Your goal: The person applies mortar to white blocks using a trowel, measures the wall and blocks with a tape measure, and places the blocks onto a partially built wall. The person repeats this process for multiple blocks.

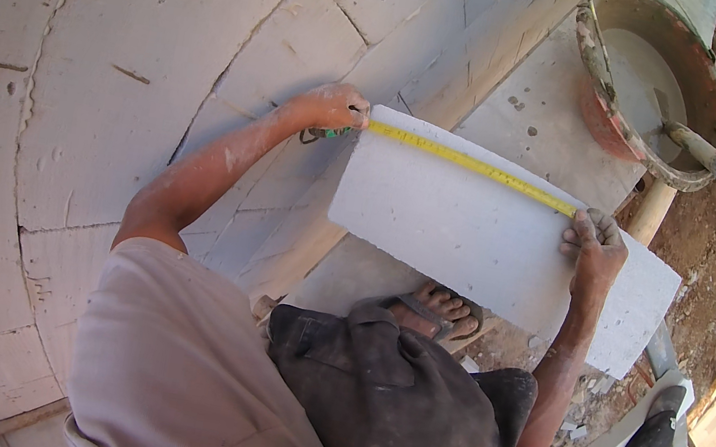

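Note:
A long white building block point(464, 213) lies in front of me, its right end reaching past my right hand. Along its far edge stretches the yellow blade of a tape measure point(472, 162). At the block's left corner my left hand point(337, 110) is closed around the tape measure's body; only a little green and dark casing shows below the fingers. My right hand point(595, 254) pinches the blade against the block's top, thumb and fingers pressed together, with the wrist over the near side.
A wall of pale blocks point(146, 74) rises on my left. At the far right stands a round, mortar-stained tub point(598, 122) with a stick-like handle point(701, 153) across its rim. My sandalled foot point(438, 313) is close below the block. Rubble, poles and a dark object point(653, 429) lie to the right.

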A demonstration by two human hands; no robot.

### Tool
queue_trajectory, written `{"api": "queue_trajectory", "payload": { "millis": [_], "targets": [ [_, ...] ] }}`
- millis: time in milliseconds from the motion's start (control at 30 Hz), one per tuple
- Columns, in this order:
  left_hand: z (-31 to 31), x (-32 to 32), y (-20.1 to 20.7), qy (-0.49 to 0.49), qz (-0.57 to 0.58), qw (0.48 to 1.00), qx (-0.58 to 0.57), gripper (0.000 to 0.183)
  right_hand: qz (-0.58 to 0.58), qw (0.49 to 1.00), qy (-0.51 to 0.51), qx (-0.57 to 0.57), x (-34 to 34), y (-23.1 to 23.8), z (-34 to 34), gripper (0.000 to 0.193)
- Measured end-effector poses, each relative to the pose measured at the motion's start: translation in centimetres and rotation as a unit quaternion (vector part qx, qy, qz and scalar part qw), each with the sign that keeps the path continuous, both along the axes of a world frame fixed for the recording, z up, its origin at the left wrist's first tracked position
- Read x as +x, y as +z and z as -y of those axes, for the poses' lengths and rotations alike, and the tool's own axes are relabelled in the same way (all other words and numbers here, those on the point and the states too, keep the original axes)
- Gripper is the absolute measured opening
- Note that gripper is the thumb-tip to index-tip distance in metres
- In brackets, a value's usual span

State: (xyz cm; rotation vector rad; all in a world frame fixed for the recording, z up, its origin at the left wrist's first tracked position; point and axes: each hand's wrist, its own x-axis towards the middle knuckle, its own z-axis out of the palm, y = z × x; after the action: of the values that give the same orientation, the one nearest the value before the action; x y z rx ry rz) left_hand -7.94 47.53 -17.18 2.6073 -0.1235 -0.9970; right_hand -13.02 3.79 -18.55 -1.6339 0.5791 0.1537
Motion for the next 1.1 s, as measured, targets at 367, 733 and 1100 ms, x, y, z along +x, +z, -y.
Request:
{"api": "queue_trajectory", "payload": {
  "millis": [367,733,1100],
  "targets": [
    [-0.8,0.6,-0.8,0.006,-0.014,1.0,-0.018,0.03,-0.025,0.994,-0.041,-0.094,1.3,1.7,8.1,0.022],
    [0.3,1.3,-1.6,0.019,0.012,0.998,0.059,0.025,-0.005,0.996,-0.019,-0.083,0.3,0.4,10.1,0.022],
    [1.3,2.0,2.3,-0.094,-0.024,0.993,0.074,0.025,0.019,0.997,-0.053,-0.05,-0.3,-0.7,14.2,0.02]
  ]
}}
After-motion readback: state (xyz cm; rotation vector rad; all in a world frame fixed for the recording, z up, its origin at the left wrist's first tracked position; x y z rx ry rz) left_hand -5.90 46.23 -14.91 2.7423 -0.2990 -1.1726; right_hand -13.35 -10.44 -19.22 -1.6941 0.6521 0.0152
